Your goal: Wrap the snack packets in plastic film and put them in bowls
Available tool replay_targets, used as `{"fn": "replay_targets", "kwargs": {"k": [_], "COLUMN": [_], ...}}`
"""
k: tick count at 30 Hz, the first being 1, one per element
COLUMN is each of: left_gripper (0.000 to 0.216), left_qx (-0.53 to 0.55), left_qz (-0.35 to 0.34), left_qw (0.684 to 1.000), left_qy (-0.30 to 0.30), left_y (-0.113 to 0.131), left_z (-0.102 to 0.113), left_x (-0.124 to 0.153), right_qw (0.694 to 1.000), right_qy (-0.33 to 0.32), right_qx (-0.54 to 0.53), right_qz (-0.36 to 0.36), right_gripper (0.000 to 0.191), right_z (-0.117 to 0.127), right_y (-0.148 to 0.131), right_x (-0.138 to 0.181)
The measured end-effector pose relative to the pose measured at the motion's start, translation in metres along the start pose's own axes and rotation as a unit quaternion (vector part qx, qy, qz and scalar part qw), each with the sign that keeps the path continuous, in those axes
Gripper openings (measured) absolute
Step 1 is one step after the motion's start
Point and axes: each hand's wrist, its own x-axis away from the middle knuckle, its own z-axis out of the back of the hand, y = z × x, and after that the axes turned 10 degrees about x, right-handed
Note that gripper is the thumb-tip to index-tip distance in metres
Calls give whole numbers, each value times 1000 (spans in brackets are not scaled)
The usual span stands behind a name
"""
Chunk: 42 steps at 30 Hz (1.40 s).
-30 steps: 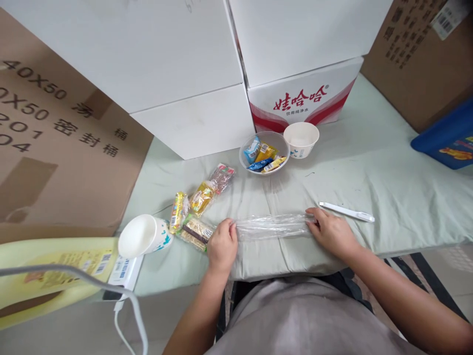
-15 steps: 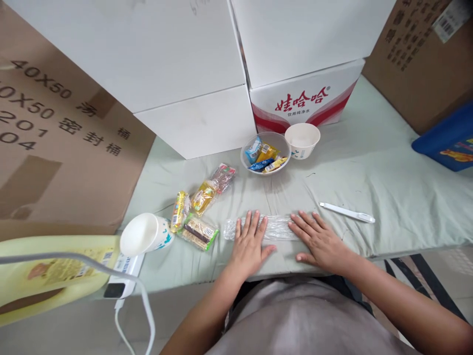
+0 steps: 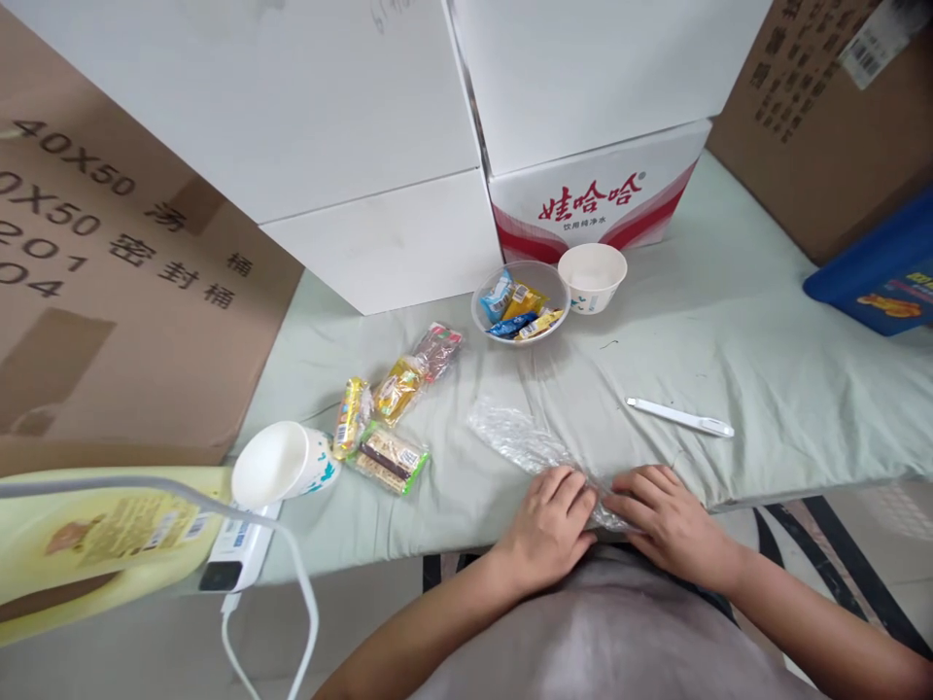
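A folded strip of clear plastic film (image 3: 521,437) runs slantwise from the cloth-covered surface down to its front edge. My left hand (image 3: 554,525) has its fingers curled on the strip near its lower end. Close beside it on the right, my right hand (image 3: 667,520) grips the same end, fingers bent over it. The thumbs are mostly hidden. To the right lies a white utility knife (image 3: 679,417). Left of the film are several wrapped snacks, among them a green-edged wafer pack (image 3: 390,457) and a yellow packet (image 3: 399,389).
A clear bowl of snack packets (image 3: 521,303) and a paper bowl (image 3: 593,278) stand by white cartons (image 3: 379,243). A paper cup (image 3: 281,465) lies tilted at left, near a power strip (image 3: 237,549) with a cable and a yellow jug (image 3: 109,544). A blue container (image 3: 881,272) is at right.
Both hands have gone from lying flat on the film to gripping its right end. That end has been pulled toward me, so the strip now lies at a slant.
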Motion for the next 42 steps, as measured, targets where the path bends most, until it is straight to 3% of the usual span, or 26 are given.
{"fn": "replay_targets", "kwargs": {"k": [3,7,9,12,15,20,25,32,37,39,42], "left_gripper": [33,36,49,69,64,62,63,56,60,64,68], "left_qx": [63,272,385,548,655,718,770,774,774,768,734], "left_qz": [-37,-55,8,103,118,157,214,224,233,235,235], "left_qw": [997,961,923,828,744,675,596,586,583,588,614], "left_qy": [-1,-8,24,67,54,59,75,80,84,103,171], "left_y": [0,1,0,-5,-12,-18,-16,-17,-14,-13,-14], "left_z": [-1,5,5,-2,-9,-3,7,8,10,12,15], "left_x": [-4,-2,0,1,-2,-12,-18,-17,-19,-21,-21], "right_qw": [997,980,971,968,957,938,955,985,997,994,975], "right_qy": [29,56,47,32,16,-60,-125,-83,-26,-11,17], "right_qx": [-65,-190,-233,-241,-266,-312,-221,-87,-37,-68,-130], "right_qz": [2,22,14,-57,-113,-136,-150,-126,-62,-85,-181], "right_gripper": [23,28,29,24,20,24,31,37,15,12,8], "right_z": [16,40,47,46,35,4,-18,-25,-26,-27,-30], "right_y": [0,3,4,9,18,35,36,28,29,34,46], "right_x": [0,-10,-20,-43,-75,-134,-163,-154,-150,-149,-147]}}
